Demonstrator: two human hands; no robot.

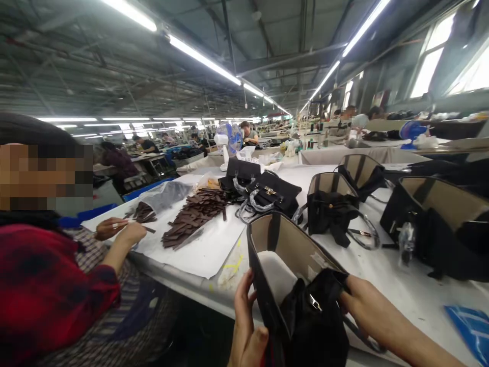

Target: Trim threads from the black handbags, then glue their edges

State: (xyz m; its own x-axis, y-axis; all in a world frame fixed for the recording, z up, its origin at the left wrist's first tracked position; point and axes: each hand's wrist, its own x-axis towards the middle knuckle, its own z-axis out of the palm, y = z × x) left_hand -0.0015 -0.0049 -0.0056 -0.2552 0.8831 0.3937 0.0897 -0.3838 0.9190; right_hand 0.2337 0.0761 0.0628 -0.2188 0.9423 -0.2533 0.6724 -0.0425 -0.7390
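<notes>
A black handbag (298, 237) with a beige inside and a black strip on its inner wall tilts open in front of me at the table's edge. Black lining cloth (313, 336) with a metal zipper pull (315, 303) spills over its near side. My left hand (246, 318) grips the bag's left edge, thumb toward me and fingers along the outer wall. On the right, my right hand (361, 300) is closed on the bag's upper right side by the bunched cloth; its fingertips are partly hidden.
Black handbags (332, 204) with plastic-wrapped handles stand on the white table (401, 306). Dark brown strips (196, 216) lie piled at left. A co-worker in a red checked sleeve (57, 285) handles strips there. A blue packet (468, 326) lies at right; a fan (231, 140) stands behind.
</notes>
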